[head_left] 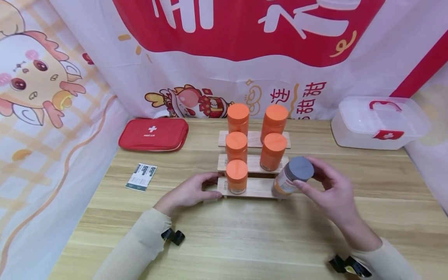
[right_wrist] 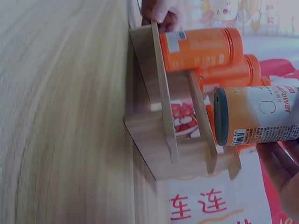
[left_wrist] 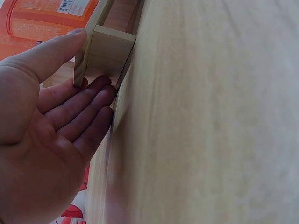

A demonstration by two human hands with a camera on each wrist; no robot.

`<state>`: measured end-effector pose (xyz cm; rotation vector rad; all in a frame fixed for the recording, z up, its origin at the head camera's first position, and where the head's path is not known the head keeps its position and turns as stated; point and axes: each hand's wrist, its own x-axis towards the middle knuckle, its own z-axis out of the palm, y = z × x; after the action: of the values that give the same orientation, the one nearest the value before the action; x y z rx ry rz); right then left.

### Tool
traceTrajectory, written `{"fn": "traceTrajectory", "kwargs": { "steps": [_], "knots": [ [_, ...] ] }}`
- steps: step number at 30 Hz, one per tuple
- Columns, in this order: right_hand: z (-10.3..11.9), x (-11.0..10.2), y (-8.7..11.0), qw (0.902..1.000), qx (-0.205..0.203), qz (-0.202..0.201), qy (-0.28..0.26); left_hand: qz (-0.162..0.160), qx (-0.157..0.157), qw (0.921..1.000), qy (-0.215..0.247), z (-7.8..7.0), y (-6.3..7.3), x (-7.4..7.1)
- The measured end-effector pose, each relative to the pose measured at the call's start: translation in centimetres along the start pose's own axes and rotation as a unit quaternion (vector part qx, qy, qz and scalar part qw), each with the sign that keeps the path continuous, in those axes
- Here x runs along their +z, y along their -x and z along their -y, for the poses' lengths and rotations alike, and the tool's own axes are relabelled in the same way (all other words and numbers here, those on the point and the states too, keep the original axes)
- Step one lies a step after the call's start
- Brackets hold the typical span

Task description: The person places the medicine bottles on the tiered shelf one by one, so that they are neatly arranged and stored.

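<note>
A stepped wooden rack [head_left: 259,187] carries several orange bottles [head_left: 237,177] with orange caps, three on the left and two on the right. My left hand [head_left: 190,190] holds the rack's left end. In the left wrist view, the thumb lies on the board's edge and the fingers reach beneath it. My right hand [head_left: 334,190] grips a grey-capped bottle [head_left: 284,184] with a white and orange label, tilted over the right end of the front step. In the right wrist view its dark base [right_wrist: 221,116] shows; whether it touches the step I cannot tell.
At the back left lies a red first-aid pouch [head_left: 154,134], with a printed blister pack [head_left: 141,177] in front of it. A translucent box [head_left: 371,128] with a red handle stands at the back right. Printed cloth [head_left: 196,66] hangs behind the table.
</note>
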<state>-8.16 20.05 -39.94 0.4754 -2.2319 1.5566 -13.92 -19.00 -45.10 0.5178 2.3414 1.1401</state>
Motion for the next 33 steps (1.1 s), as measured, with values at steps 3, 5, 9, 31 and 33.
{"fn": "traceTrajectory", "kwargs": {
  "steps": [3, 5, 9, 31, 33],
  "knots": [
    [0.1, 0.7, 0.1, 0.9999, 0.008, 0.013, -0.002, 0.001, 0.0, 1.0, 0.002, 0.0, 0.0, 0.0],
    [0.1, 1.1, 0.1, 0.9997, 0.014, 0.022, 0.0, 0.001, 0.002, 1.0, 0.002, 0.0, 0.0, 0.0],
    [-0.1, 1.9, 0.2, 0.999, 0.019, 0.039, -0.011, 0.0, 0.003, 1.0, -0.003, -0.1, 0.0, 0.0],
    [-0.9, 4.1, 0.7, 0.9959, 0.051, 0.07, -0.026, -0.003, 0.0, 1.0, -0.005, -0.1, 0.2, 0.0],
    [-0.9, 4.2, 0.6, 0.9956, 0.061, 0.068, -0.022, -0.002, 0.001, 1.0, -0.004, -0.1, 0.2, 0.0]
  ]
}}
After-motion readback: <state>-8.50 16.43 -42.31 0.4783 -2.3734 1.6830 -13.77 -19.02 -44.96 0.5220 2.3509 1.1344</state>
